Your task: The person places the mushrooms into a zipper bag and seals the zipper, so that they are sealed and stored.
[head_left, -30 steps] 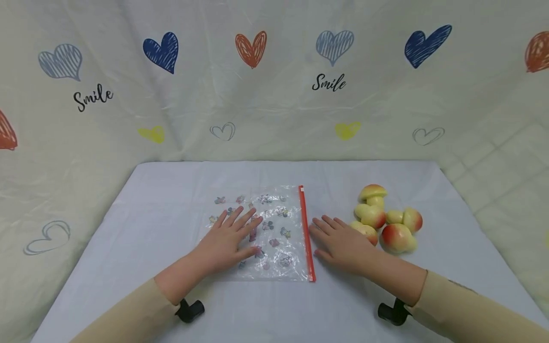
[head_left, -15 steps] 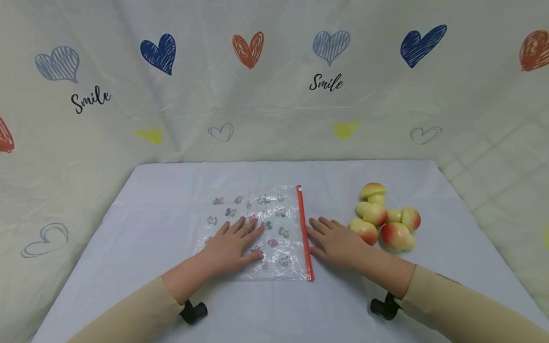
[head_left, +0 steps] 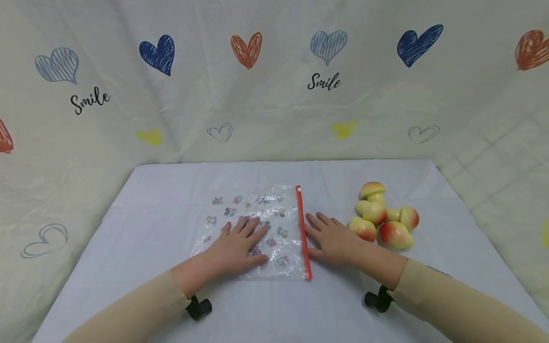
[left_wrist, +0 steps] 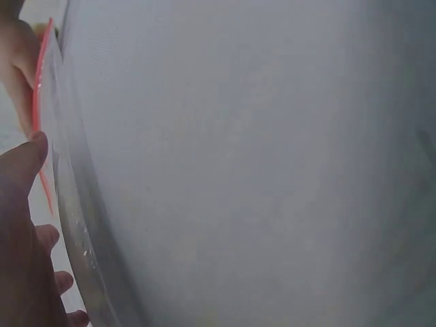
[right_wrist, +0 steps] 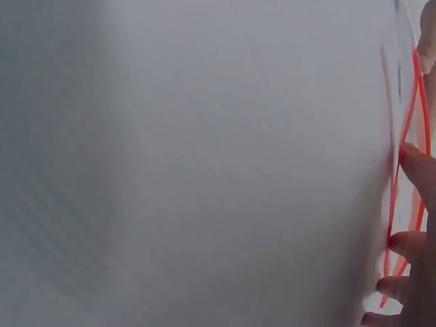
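Note:
A clear plastic zip bag (head_left: 288, 197) printed with small cartoon figures lies flat on the white table, its red zip edge (head_left: 300, 205) facing right. My left hand (head_left: 233, 250) rests on the bag's left and middle part with the fingers spread. My right hand (head_left: 334, 243) lies palm down beside the bag, fingers extended and fingertips right at the red edge. In the right wrist view, the thumb and fingers of the right hand (right_wrist: 417, 242) overlap the red edge (right_wrist: 407, 122). In the left wrist view, the left hand (left_wrist: 24, 218) appears beside the bag's near side.
Several yellow-and-red toy mushrooms (head_left: 394, 236) are clustered right of the right hand, the nearest one (head_left: 362, 228) close to its wrist. The table (head_left: 158, 200) ends at a pale backdrop (head_left: 274, 105) with printed hearts. A black wrist camera (head_left: 377, 301) hangs at the right cuff.
My left hand has slid slightly right over the bag. My right hand has shifted left, so its fingertips now meet the red zip edge. The mushrooms stay put.

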`<action>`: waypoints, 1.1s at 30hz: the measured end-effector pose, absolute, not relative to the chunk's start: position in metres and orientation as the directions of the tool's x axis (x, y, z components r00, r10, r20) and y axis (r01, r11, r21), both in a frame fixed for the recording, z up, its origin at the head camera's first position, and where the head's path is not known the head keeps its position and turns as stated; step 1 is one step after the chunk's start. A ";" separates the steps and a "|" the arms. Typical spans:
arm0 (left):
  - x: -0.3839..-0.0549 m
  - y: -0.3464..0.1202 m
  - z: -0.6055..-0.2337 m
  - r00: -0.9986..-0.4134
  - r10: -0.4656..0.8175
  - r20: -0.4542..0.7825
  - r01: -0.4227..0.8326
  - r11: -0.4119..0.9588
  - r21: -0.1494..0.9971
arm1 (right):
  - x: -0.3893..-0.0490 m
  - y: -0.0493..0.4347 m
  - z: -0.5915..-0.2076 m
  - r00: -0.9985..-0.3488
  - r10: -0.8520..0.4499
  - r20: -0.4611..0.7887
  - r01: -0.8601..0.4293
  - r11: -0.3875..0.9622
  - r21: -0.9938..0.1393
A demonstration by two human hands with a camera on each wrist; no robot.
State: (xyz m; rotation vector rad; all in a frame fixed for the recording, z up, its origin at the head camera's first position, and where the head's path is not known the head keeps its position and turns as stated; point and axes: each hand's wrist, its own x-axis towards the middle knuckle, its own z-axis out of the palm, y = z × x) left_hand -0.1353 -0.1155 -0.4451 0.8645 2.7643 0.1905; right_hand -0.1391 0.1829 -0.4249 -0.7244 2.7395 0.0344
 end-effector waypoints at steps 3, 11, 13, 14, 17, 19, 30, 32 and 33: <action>-0.139 -0.109 -0.447 -0.795 0.574 -0.196 0.549 0.818 0.170 | -0.142 0.183 -0.425 -0.824 -0.477 -0.304 -0.485 0.873 -0.055; -0.150 -0.088 -0.444 -0.784 0.576 -0.234 0.549 0.818 0.174 | -0.146 0.183 -0.426 -0.824 -0.476 -0.308 -0.484 0.873 -0.057; -0.153 -0.084 -0.444 -0.782 0.574 -0.244 0.549 0.819 0.167 | -0.147 0.183 -0.427 -0.823 -0.474 -0.312 -0.482 0.874 -0.055; -0.154 -0.083 -0.445 -0.781 0.573 -0.247 0.550 0.819 0.163 | -0.147 0.183 -0.427 -0.823 -0.473 -0.315 -0.483 0.874 -0.052; -0.155 -0.079 -0.444 -0.780 0.566 -0.266 0.546 0.824 0.150 | -0.147 0.183 -0.428 -0.818 -0.479 -0.317 -0.490 0.870 -0.050; -0.154 -0.077 -0.442 -0.779 0.563 -0.276 0.546 0.826 0.142 | -0.148 0.183 -0.429 -0.817 -0.481 -0.319 -0.492 0.869 -0.049; -0.152 -0.071 -0.439 -0.783 0.548 -0.294 0.548 0.831 0.090 | -0.149 0.182 -0.429 -0.816 -0.478 -0.325 -0.486 0.872 -0.065; -0.152 -0.071 -0.438 -0.783 0.547 -0.298 0.546 0.832 0.092 | -0.149 0.183 -0.429 -0.814 -0.482 -0.325 -0.487 0.871 -0.070; -0.152 -0.071 -0.438 -0.782 0.546 -0.299 0.545 0.833 0.094 | -0.149 0.183 -0.429 -0.813 -0.484 -0.325 -0.488 0.870 -0.073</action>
